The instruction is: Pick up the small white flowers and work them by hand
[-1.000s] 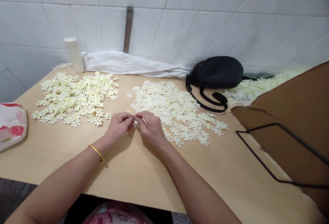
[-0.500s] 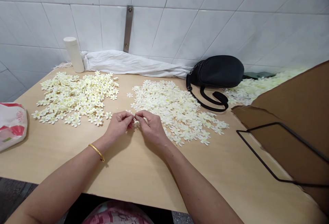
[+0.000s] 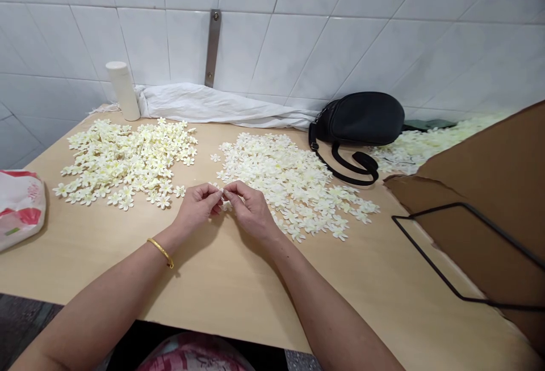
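Both hands meet at the fingertips over the table, between two heaps of small pale flowers. My left hand (image 3: 199, 203) is closed in a pinch of thumb and forefinger. Against it, my right hand (image 3: 250, 209) pinches too. Whatever sits between the fingertips is too small and hidden to name. Just beyond and beside my right hand spreads the whiter flower heap (image 3: 276, 172). The yellower flower heap (image 3: 131, 158) lies to the left of my left hand.
A white bottle (image 3: 123, 91), a white cloth (image 3: 204, 104) and a black bag (image 3: 366, 118) line the wall. At the left edge rests a red-and-white packet (image 3: 21, 209). Cardboard (image 3: 481, 189) and a black wire frame (image 3: 434, 269) occupy the right, with more flowers (image 3: 426, 144) behind.
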`<act>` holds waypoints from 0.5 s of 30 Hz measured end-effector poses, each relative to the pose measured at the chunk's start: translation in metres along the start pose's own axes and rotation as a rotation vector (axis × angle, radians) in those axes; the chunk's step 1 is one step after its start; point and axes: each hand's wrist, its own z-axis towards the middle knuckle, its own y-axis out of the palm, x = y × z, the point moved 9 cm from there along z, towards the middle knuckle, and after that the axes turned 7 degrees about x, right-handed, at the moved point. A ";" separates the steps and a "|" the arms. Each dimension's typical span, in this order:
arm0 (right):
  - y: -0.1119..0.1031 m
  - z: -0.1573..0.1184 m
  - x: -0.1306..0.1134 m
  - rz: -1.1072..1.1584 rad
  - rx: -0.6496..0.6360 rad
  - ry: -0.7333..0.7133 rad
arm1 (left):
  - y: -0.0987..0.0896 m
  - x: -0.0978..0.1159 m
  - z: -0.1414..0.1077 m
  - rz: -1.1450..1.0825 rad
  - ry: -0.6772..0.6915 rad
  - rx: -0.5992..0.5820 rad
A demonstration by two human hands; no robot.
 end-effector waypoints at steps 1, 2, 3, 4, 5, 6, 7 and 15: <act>0.000 0.000 -0.001 0.000 -0.001 0.000 | 0.000 0.000 0.000 0.003 0.000 0.001; 0.000 0.000 -0.001 0.000 -0.005 0.000 | 0.000 0.000 0.001 0.005 0.000 -0.001; 0.000 0.000 -0.002 0.001 -0.007 0.001 | 0.000 0.000 0.001 0.005 0.002 -0.003; 0.000 0.000 -0.002 0.001 -0.012 0.003 | 0.000 0.000 0.001 0.003 0.003 -0.005; 0.000 0.000 -0.001 0.004 -0.017 0.004 | 0.000 0.000 0.001 0.000 0.004 -0.007; 0.000 0.000 -0.001 0.008 -0.021 0.005 | 0.000 0.000 0.001 0.001 0.003 -0.009; 0.000 0.000 -0.001 0.013 -0.023 0.005 | 0.000 0.000 0.001 0.002 0.003 -0.010; -0.001 0.000 -0.002 0.022 -0.024 -0.003 | 0.001 0.003 -0.002 -0.002 -0.003 -0.013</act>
